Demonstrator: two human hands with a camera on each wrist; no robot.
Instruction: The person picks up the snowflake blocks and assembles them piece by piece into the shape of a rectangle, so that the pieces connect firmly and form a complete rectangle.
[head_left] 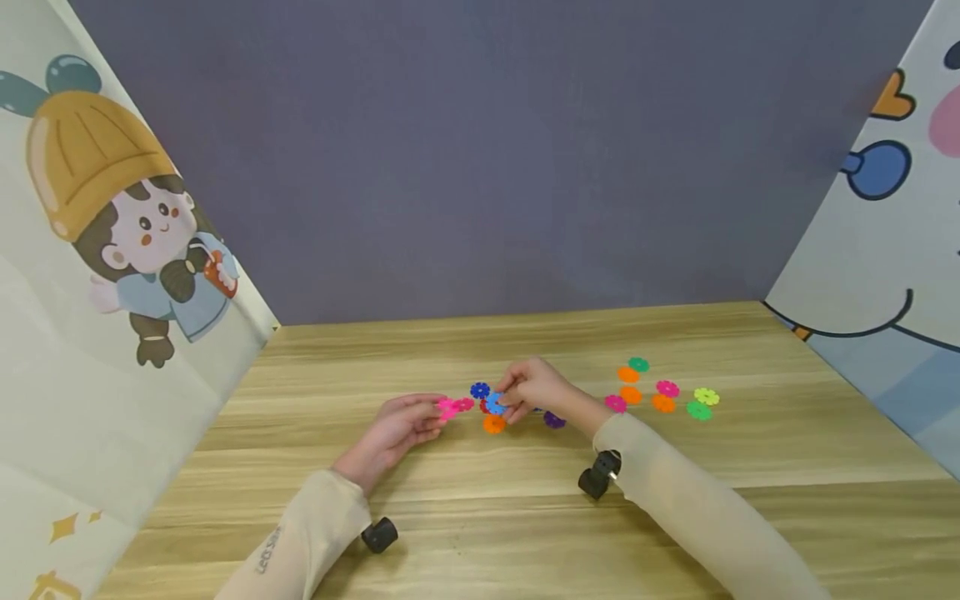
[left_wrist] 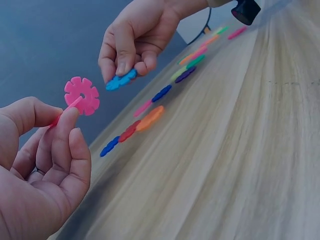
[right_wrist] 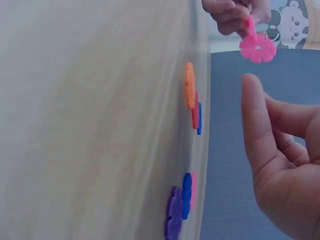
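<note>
In the head view my left hand (head_left: 401, 427) is left of the table's middle, pinching a pair of pink flower-shaped discs (left_wrist: 89, 102) slotted together at an angle. My right hand (head_left: 542, 390) pinches a light blue flower-shaped disc (left_wrist: 120, 80) between thumb and fingers. The blue disc is held a short distance from the pink pair in the left wrist view. From the right wrist, my fingers hide nearly all of the blue disc. Under the hands lie a dark blue disc (head_left: 480, 390), an orange disc (head_left: 494, 424) and a red disc (left_wrist: 129, 131).
A purple disc (head_left: 554, 420) lies under my right wrist, with another dark blue disc (left_wrist: 161, 93) beside it. Farther right, several more discs are scattered, among them a yellow one (head_left: 707, 397). A grey wall (head_left: 495, 167) rises behind the wooden table (head_left: 480, 517).
</note>
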